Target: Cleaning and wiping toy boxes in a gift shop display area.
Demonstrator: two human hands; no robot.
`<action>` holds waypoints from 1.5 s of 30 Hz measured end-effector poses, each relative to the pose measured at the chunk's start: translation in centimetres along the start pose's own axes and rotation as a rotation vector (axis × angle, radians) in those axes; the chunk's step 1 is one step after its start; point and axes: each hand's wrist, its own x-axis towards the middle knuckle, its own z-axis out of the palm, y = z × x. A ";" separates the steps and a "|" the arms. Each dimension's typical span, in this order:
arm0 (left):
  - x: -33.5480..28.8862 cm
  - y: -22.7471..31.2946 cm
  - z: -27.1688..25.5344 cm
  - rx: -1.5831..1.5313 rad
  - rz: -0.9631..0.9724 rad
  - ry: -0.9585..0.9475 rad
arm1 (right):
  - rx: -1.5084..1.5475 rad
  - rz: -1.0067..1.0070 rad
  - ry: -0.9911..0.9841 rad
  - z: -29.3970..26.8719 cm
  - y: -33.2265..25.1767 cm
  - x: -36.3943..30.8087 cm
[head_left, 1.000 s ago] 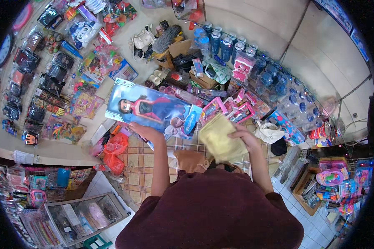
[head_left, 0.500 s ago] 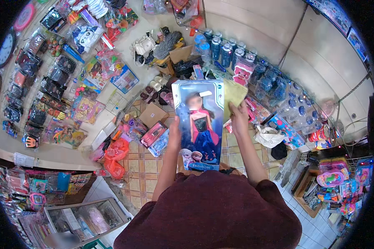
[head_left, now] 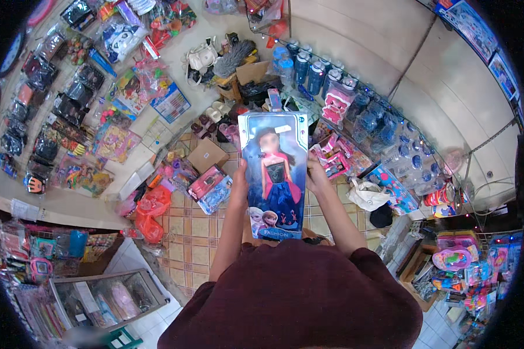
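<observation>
A tall boxed doll (head_left: 273, 180) stands upright in front of me, its printed blue and white front facing me. The doll inside has dark hair, a black bodice, a blue skirt and a pink cape. My left hand (head_left: 239, 179) is closed along the box's left side. On the opposite side my right hand (head_left: 316, 174) grips the right edge, its fingers partly hidden by the box.
Boxed toys (head_left: 211, 187) and a brown carton (head_left: 208, 155) lie left on the tiled floor (head_left: 186, 232). Red plastic bags (head_left: 152, 212) are further left. A white cloth bag (head_left: 367, 195) sits right, below rows of bottles (head_left: 384, 125). Goods hang on the left wall.
The yellow cloth in my right hand has gone out of sight. That hand has moved left onto the box's edge. The box has shifted slightly left.
</observation>
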 end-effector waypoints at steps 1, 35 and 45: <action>0.1 -0.4 -0.3 -0.007 -0.002 0.006 | 0.007 0.044 -0.030 0.2 -0.3 -0.1; 13.9 0.5 -17.4 0.746 0.435 0.329 | -1.041 -0.186 0.106 6.5 -4.3 8.5; 16.9 -2.1 -24.2 0.556 0.040 0.154 | -0.956 -0.342 1.017 -9.9 9.4 11.7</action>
